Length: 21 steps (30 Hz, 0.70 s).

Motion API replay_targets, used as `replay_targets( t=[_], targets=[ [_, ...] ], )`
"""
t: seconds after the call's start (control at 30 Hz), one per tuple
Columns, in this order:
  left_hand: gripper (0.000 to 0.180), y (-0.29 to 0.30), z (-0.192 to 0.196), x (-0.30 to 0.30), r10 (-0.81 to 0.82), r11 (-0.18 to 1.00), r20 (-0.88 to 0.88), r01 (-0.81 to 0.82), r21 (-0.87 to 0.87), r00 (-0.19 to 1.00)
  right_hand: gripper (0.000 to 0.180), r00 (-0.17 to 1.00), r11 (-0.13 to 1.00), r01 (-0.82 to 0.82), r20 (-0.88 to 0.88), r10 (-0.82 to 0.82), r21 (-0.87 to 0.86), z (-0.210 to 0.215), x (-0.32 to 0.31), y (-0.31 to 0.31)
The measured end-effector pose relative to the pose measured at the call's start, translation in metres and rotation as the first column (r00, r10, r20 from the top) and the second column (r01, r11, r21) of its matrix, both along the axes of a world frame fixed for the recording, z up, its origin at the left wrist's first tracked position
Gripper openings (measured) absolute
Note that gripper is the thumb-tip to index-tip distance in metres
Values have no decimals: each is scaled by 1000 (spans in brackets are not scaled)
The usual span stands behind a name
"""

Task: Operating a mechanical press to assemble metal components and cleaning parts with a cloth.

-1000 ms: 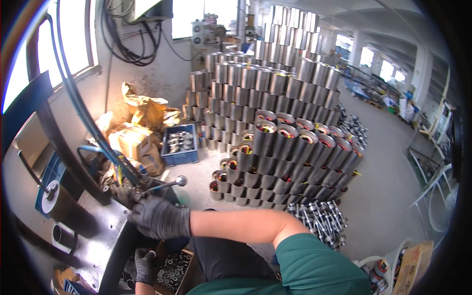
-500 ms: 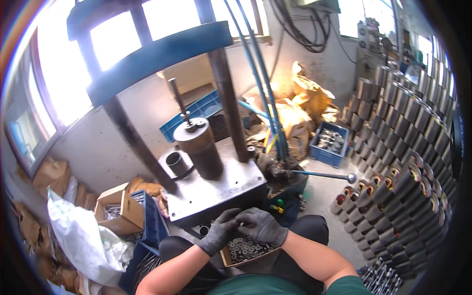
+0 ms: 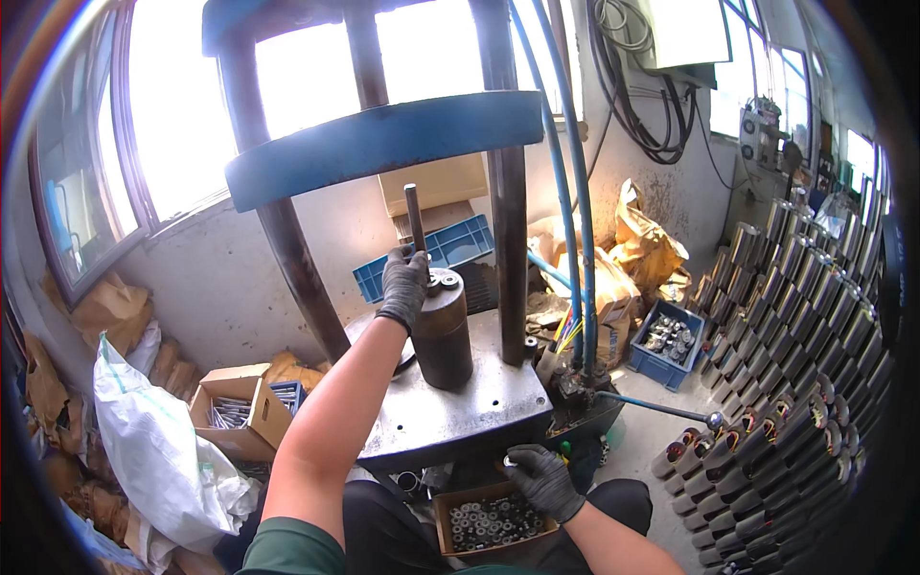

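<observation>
Left hand (image 3: 404, 287), dark grey glove, is up at the press: grip closed around the lower part of a thin dark metal rod (image 3: 414, 213). Rod stands near upright at the top of a thick dark steel cylinder (image 3: 443, 350); its bottom end is behind the glove, so can't tell if it's seated. A small ring-shaped metal part (image 3: 449, 281) sits on the cylinder's top face, just right of the rod.

Right hand (image 3: 544, 482), same kind of glove, is low, in front of the press: grip pinching a small round silver piece (image 3: 510, 462) at the fingertips. It's over the far right part of an open brown cardboard box (image 3: 442, 529) full of small metal rings (image 3: 489, 520). Box is between the person's knees.

Cylinder stands on a flat steel press bed (image 3: 498, 383) with drilled holes, between two dark posts, under a heavy blue crossbeam (image 3: 383, 149). Right of the bed: two tall blue pipes (image 3: 575, 192) and a blue lever (image 3: 661, 407) with a ball end. Beyond it, a blue plastic crate (image 3: 656, 364) of metal parts, then stacked metal tubes (image 3: 786, 287). Left side: white woven sack (image 3: 153, 441), plus a cardboard carton (image 3: 271, 422) of thin metal pieces.
</observation>
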State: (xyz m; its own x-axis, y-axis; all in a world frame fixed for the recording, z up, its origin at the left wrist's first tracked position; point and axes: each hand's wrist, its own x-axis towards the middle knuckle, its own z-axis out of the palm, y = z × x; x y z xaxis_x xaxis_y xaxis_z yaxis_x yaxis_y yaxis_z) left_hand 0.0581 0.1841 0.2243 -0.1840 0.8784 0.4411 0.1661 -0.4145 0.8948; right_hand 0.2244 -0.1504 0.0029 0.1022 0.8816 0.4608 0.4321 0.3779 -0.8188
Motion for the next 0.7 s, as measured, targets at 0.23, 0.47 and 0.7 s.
replay_targets(
  t=[0.23,0.47,0.7],
  targets=[
    [45,31,-2,-5,-97,970,-331,14,-243,939,25,988,995,-18,157,3,98,74,4,71],
    [35,1,-1,4,32,998,-478,-56,-35,878,24,953,880,9,262,-151,474,168,-11,241],
    [34,12,-15,1,-15,1000,-446,3,-27,895,33,812,962,220,516,-272,161,176,-29,303]
  ],
)
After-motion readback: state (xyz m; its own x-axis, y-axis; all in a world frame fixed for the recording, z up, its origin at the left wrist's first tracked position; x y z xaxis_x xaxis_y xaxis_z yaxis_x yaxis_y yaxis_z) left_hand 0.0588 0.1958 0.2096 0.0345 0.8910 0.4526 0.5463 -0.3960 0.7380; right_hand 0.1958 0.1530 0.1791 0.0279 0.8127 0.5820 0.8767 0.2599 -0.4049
